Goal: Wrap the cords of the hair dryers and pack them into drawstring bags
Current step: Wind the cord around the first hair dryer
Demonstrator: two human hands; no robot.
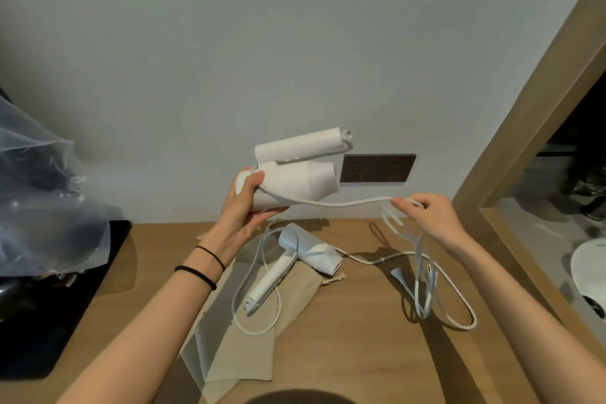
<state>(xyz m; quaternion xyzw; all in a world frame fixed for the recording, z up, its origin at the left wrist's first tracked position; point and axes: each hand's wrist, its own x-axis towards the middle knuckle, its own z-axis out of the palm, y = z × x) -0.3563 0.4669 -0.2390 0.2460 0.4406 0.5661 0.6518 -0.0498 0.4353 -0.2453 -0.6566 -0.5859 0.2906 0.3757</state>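
My left hand (247, 203) grips the rear of a white folded hair dryer (298, 170), raised above the wooden table (360, 354) in front of the wall. Its white cord (331, 203) runs right to my right hand (429, 216), which pinches it; the rest hangs in loops (423, 275) down to the table. A second white hair dryer (305, 256) lies unfolded on a beige drawstring bag (249, 348), its cord (242, 298) looped loosely beside it and trailing right across the table.
A dark double wall socket (377, 168) sits behind the held dryer. A black tray (49, 321) and crumpled clear plastic (36, 193) fill the left side. A wooden-framed mirror (537, 174) stands at the right.
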